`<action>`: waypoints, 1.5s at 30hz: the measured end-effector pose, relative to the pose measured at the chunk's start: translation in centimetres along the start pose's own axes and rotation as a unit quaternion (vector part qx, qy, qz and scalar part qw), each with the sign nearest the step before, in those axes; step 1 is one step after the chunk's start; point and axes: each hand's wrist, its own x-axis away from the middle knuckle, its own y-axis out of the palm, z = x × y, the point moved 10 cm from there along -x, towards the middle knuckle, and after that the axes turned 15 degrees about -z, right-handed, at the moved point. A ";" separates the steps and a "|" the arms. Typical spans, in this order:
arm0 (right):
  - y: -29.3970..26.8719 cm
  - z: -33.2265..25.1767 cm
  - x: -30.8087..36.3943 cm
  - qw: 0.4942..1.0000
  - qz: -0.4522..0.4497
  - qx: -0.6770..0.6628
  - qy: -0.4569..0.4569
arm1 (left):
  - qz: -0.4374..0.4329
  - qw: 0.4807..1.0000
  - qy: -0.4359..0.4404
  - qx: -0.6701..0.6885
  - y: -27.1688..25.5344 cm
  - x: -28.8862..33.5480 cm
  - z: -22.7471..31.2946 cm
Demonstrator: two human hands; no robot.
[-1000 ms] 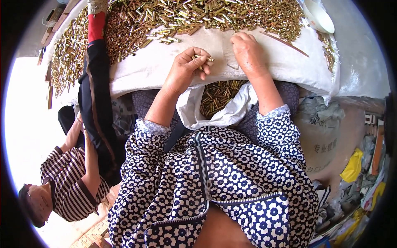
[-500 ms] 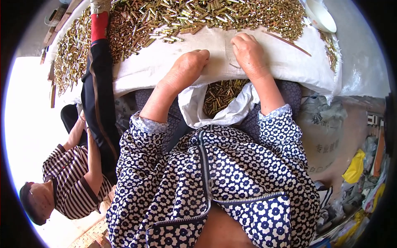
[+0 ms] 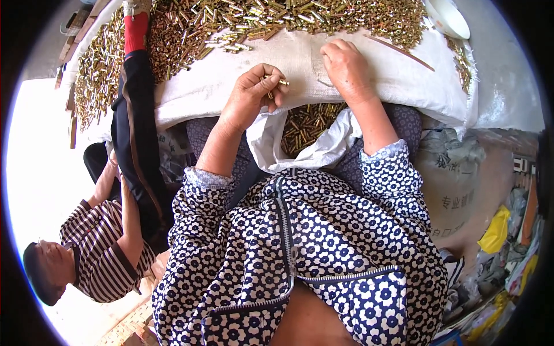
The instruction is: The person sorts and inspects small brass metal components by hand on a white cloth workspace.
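Observation:
My left hand (image 3: pixel 255 95) is raised over the near edge of the white cloth (image 3: pixel 288 60), thumb and fingers pinching small gold-coloured metal cylinders (image 3: pixel 283 82). To its right, my right hand (image 3: pixel 346 68) rests back-up on the cloth with its fingers curled under. Whatever those fingers hold is hidden. Between my forearms, a white sack (image 3: pixel 268 141) in my lap gapes and contains many similar cylinders (image 3: pixel 309 128). A wide heap of gold-coloured cylinders and small nut-like pieces (image 3: pixel 254 17) covers the far side of the cloth.
A thin brown stick (image 3: pixel 398 52) lies right of my right hand. Beyond it is a white bowl (image 3: pixel 449 20). At left, another person in a striped shirt (image 3: pixel 107 251) sits with a leg stretched along the heap. Crumpled bags, one yellow (image 3: pixel 494 229), lie on the floor at right.
My left hand has turned and shifted slightly left, so the cylinders in its fingers now show. My right hand has moved slightly and stays on the cloth. The other person's head has tilted.

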 end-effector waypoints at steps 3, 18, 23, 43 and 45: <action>0.0 0.1 0.0 1.000 0.001 0.000 0.002 | 0.005 1.000 0.005 0.003 -0.1 0.0 0.5; 0.2 -0.2 -0.1 1.000 -0.015 -0.006 0.004 | 0.061 0.799 0.098 -0.591 1.9 -0.7 4.2; 0.2 0.1 0.0 1.000 -0.015 -0.004 0.009 | 0.047 0.749 0.017 -0.661 3.3 -1.7 4.0; 0.0 0.0 -0.1 1.000 0.005 -0.026 0.002 | 0.022 0.996 0.048 0.069 0.0 0.2 0.1; -0.2 -0.1 0.0 0.998 0.000 -0.056 -0.001 | 0.013 0.995 0.052 0.078 0.4 0.4 0.0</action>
